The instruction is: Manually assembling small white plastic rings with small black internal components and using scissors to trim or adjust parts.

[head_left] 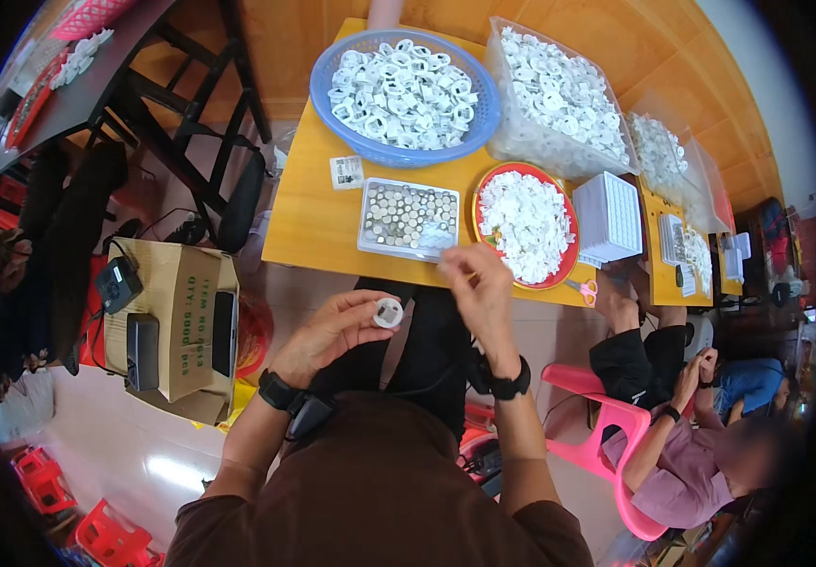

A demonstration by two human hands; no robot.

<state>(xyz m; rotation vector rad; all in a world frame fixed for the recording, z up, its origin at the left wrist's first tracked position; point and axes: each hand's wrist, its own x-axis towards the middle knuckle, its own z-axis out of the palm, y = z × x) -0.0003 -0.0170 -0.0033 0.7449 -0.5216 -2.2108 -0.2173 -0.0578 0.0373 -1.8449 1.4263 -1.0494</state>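
Note:
My left hand (337, 328) is closed on a small round white plastic part (389, 313) with an opening in its middle, held above my lap. My right hand (480, 288) has its fingers drawn together in a pinch just off the table's front edge; whatever is between the fingertips is too small to make out. Beyond it lies a shallow clear tray (363, 238) of round silvery discs (398, 206) that look like button cells. To the right of that tray, a red plate (573, 257) carries a heap of small white plastic pieces (526, 222).
Behind the tray stand a blue basket (318, 99) and a clear bin (545, 156), both full of white parts. White stacked trays (609, 217) and pink-handled scissors (587, 290) are at right. A cardboard box (186, 326) is at left; a person sits on a pink chair (627, 463).

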